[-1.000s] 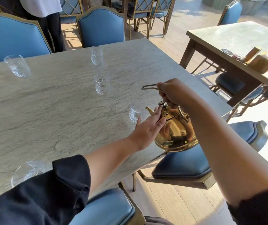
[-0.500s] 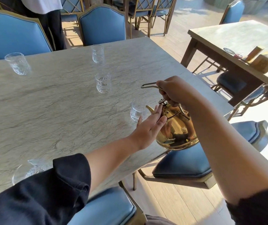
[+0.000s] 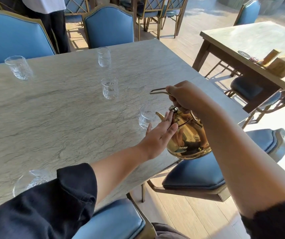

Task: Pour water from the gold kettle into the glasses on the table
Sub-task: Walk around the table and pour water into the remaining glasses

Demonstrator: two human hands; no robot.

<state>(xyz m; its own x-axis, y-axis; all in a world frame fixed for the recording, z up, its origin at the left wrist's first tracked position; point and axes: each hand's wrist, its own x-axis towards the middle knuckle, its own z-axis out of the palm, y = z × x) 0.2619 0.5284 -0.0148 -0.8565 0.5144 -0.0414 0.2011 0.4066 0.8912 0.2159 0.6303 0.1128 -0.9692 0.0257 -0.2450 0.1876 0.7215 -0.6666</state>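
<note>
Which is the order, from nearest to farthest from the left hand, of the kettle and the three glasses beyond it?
1. Kettle: touching the left hand, on its right.
2. Nearest glass: just beyond the fingertips, at the spout.
3. Middle glass: farther, table centre.
4. Far glass: by the far edge.

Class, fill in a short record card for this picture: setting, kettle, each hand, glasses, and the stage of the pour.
setting: marble-look table with blue chairs around it
kettle: gold kettle, tilted, spout over the nearest glass
right hand: right hand grips the kettle handle
left hand: left hand open, flat against the kettle's lid and side
glasses: five on the table; the middle glass holds water
stage: pouring at the nearest glass; stream itself not discernible
</note>
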